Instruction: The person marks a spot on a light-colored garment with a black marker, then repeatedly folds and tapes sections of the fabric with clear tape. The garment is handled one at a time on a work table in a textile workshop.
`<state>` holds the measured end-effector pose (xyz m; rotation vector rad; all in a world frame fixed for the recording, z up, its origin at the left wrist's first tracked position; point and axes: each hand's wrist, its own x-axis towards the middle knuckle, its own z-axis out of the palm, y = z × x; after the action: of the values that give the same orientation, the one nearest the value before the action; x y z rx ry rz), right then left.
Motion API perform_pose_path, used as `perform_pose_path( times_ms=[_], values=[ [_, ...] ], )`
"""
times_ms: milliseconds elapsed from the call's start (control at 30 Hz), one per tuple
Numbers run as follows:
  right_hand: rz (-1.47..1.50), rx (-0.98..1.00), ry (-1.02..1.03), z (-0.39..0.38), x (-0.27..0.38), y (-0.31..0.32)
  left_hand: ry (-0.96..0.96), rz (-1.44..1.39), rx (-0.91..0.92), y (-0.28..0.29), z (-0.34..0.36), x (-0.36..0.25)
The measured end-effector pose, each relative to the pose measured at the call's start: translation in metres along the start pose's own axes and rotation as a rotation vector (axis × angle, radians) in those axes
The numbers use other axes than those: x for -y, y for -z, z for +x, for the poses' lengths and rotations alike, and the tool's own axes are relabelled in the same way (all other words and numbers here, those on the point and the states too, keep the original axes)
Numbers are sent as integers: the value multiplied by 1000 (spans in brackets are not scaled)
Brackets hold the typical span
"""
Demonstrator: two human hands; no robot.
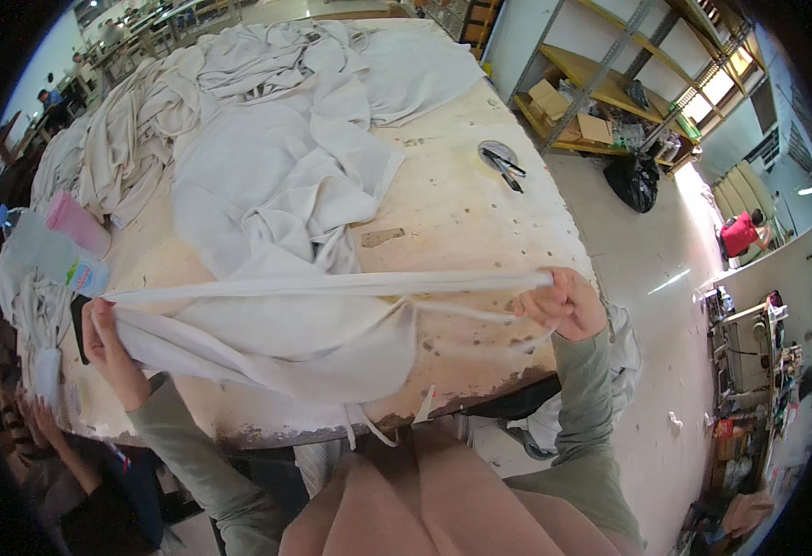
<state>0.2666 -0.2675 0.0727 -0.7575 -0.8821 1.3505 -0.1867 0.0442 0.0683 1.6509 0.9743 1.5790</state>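
Stretched taut between my two hands is the long, band-like edge of a whitish fabric piece (332,284). My left hand (111,350) pinches its left end, and the body of the cloth sags below the band toward the table's near edge. My right hand (562,304) is closed around the band's right end, with thin white strips dangling beside the fingers. Another thin cord hangs over the near table edge. Just beyond the band, a large heap of similar pale cloth (267,176) spreads across the worn wooden table (480,222).
A round disc with a black-handled tool (503,167) lies at the table's right. A pink cup (77,224) and a clear plastic bottle (44,250) stand at the left. Shelving (601,83) and a black bag (632,181) are beyond. Another person's hand (44,422) shows at lower left.
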Motion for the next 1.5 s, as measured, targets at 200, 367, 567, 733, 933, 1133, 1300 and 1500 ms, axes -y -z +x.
perform_pose_path(
  times_ms=[200, 367, 567, 733, 933, 1133, 1300, 1500],
  values=[
    [641, -183, -123, -3, -11, 33, 77, 216, 49, 18, 20, 59],
    [628, -227, -107, -9, -16, 36, 147, 229, 38, 34, 17, 110],
    [622, -367, -49, -24, -12, 53, 258, 236, -3, 43, 5, 126],
    [217, 0, 195, -1, 17, 75, 248, 95, 45, 32, -12, 121],
    [-1116, -550, 341, 71, -19, 41, 342, 32, -64, 22, -22, 111],
    [-1307, -105, -10, 84, -114, -40, 388, -18, -93, 20, -25, 100],
    [-1307, -332, -221, 75, -103, -36, 261, -61, -221, 20, -28, 90],
    [-924, -594, 99, 35, -10, 17, 107, 25, -100, 19, -55, 42]
  ],
)
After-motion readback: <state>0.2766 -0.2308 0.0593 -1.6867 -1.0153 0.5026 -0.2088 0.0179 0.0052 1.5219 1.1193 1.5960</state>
